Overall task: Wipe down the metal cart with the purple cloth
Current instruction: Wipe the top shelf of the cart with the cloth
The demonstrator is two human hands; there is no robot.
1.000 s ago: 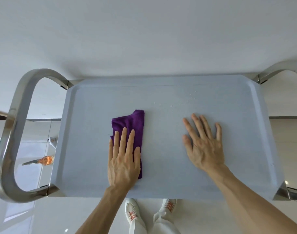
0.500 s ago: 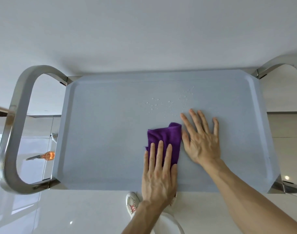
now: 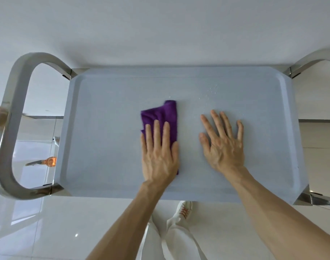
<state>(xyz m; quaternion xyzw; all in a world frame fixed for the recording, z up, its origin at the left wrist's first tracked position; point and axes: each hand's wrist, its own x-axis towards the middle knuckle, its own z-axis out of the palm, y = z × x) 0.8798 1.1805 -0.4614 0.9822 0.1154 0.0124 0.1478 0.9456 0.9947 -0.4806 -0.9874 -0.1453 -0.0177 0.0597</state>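
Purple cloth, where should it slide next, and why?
Probably up and to the right. The left hand presses the purple cloth flat mid-cart, and small water droplets sit beyond it, above the right hand, which rests flat on the cart top. That spot looks unwiped.

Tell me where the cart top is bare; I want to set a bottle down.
Bare patches: between the left rim and purple cloth, and right of the right hand. Crowded mid-top: left hand presses the cloth; droplets beyond.
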